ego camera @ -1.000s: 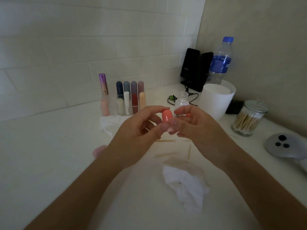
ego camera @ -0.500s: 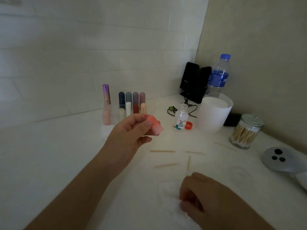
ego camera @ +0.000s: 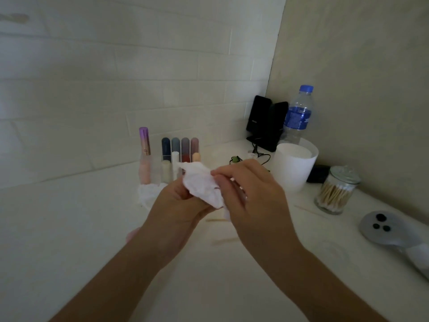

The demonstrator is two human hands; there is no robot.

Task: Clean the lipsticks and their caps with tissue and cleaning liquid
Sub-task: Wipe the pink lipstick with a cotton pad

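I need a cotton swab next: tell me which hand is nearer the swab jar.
Right. The right hand, pinching the tissue, is left of the swab jar; the left hand is farther left.

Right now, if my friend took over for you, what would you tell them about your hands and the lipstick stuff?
Left hand grips the tissue from below.
Right hand pinches the same tissue.
Lipsticks stand in a row by the wall; a spare tissue lies before them.
Done: cannot tell which are clean.
Left: wipe lipsticks and caps; whatever the tissue wraps is hidden.
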